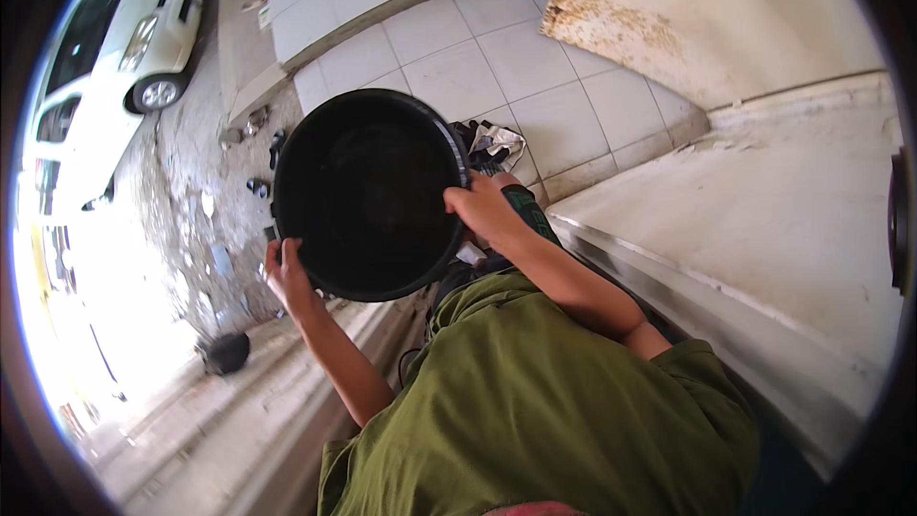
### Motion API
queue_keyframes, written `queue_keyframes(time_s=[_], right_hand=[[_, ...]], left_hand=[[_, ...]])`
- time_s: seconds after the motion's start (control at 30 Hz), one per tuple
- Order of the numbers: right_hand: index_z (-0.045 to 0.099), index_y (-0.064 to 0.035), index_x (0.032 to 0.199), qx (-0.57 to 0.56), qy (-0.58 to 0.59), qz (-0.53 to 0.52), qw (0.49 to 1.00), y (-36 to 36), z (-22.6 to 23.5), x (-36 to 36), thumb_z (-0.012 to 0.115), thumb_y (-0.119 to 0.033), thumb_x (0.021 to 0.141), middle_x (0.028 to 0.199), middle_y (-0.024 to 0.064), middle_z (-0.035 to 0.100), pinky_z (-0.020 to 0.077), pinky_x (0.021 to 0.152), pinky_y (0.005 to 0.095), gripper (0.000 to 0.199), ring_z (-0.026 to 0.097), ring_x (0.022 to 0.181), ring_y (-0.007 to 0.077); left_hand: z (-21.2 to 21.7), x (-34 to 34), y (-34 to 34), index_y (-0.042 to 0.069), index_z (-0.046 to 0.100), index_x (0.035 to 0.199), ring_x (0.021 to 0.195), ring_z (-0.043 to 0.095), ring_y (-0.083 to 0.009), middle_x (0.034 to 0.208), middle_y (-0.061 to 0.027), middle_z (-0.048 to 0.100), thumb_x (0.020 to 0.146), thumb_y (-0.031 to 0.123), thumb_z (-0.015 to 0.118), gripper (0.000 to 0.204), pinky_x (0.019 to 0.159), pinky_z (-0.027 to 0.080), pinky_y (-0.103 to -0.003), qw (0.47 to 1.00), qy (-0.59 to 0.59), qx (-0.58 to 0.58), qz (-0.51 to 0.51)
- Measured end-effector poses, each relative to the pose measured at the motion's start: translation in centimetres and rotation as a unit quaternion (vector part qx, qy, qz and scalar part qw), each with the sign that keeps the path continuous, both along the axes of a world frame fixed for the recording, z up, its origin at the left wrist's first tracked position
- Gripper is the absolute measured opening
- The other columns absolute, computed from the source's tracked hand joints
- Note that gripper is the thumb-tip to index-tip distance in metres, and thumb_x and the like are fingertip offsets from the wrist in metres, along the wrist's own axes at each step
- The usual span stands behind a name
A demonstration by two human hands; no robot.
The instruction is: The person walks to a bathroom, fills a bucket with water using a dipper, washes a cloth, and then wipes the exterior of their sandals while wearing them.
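Note:
A large black bucket point(368, 193) is held up in front of me, its round dark opening facing the camera. My left hand point(288, 277) grips its lower left rim. My right hand point(485, 208) grips the right rim, fingers curled over the edge. Both forearms rise from my green shirt at the bottom of the picture. The inside of the bucket is too dark to see into.
A white tiled floor point(478, 57) lies beyond the bucket. A pale concrete ledge point(764, 220) runs along the right. Steps point(239, 401) descend at lower left, with a small dark object point(227, 352) beside them. A white car point(124, 38) is parked at upper left. Dark shoes and cloth point(492, 143) lie behind the bucket.

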State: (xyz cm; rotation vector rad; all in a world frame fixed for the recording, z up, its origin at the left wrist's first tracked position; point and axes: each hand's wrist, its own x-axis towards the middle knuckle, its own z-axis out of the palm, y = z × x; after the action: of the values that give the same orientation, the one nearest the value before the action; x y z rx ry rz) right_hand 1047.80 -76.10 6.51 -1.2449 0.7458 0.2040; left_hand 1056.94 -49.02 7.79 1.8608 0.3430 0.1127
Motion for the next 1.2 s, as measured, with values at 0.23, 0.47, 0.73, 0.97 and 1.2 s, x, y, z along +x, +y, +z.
queue_keyframes(time_s=[0.23, 0.47, 0.73, 0.97, 1.2], right_hand=[[0.053, 0.0001, 0.101, 0.041, 0.001, 0.043, 0.998, -5.6, -0.2, 10.5, 0.046, -0.018, 0.069, 0.069, 0.0138, 0.059, 0.0495, 0.048, 0.0336, 0.037, 0.059, 0.051, 0.0229], [0.051, 0.0011, 0.085, 0.021, -0.018, 0.033, 0.999, -10.1, 0.0, 18.2, 0.047, -0.016, 0.071, 0.062, 0.0087, 0.053, 0.0480, 0.041, 0.0286, 0.022, 0.055, 0.048, 0.0181], [0.045, -0.0050, 0.116, 0.037, 0.017, 0.041, 0.998, -17.0, 2.4, 23.7, 0.044, -0.020, 0.071, 0.074, 0.0236, 0.060, 0.0493, 0.064, 0.0419, 0.047, 0.060, 0.060, 0.0348], [0.024, -0.0011, 0.134, -0.101, 0.049, 0.066, 0.991, -16.1, 1.2, 28.9, 0.044, -0.026, 0.072, 0.078, 0.0248, 0.060, 0.0473, 0.075, 0.0424, 0.070, 0.060, 0.077, 0.0372], [0.025, -0.0037, 0.134, -0.068, 0.066, 0.047, 0.994, -15.1, 0.1, 31.7, 0.044, -0.026, 0.073, 0.080, 0.0229, 0.061, 0.0465, 0.077, 0.0427, 0.068, 0.059, 0.079, 0.0369]], left_hand=[[0.2, 12.8, -3.4, 0.006, 0.054, 0.077, 0.073, 0.050, -0.0108, 0.076, -0.0027, 0.056, 0.080, 0.012, 0.056, 0.007, 0.069, 0.041, -0.024, 0.999, 0.032, 0.018, -0.019], [2.5, 20.1, -9.4, 0.007, 0.053, 0.080, 0.074, 0.051, -0.0117, 0.079, -0.0026, 0.055, 0.082, 0.014, 0.055, 0.008, 0.069, 0.043, -0.025, 0.998, 0.056, -0.006, 0.002], [2.6, 27.3, -16.7, 0.006, 0.053, 0.083, 0.076, 0.053, -0.0156, 0.083, -0.0058, 0.055, 0.083, 0.016, 0.054, 0.010, 0.070, 0.046, -0.028, 0.996, 0.076, -0.028, -0.025], [2.7, 32.9, -18.5, 0.003, 0.054, 0.087, 0.080, 0.056, -0.0216, 0.087, -0.0110, 0.056, 0.079, 0.021, 0.055, 0.020, 0.069, 0.049, -0.033, 0.993, 0.102, -0.023, -0.059], [2.2, 37.0, -18.8, 0.006, 0.051, 0.084, 0.075, 0.055, -0.0219, 0.085, -0.0096, 0.055, 0.078, 0.017, 0.056, 0.013, 0.066, 0.049, -0.034, 0.990, 0.117, 0.011, -0.081]])
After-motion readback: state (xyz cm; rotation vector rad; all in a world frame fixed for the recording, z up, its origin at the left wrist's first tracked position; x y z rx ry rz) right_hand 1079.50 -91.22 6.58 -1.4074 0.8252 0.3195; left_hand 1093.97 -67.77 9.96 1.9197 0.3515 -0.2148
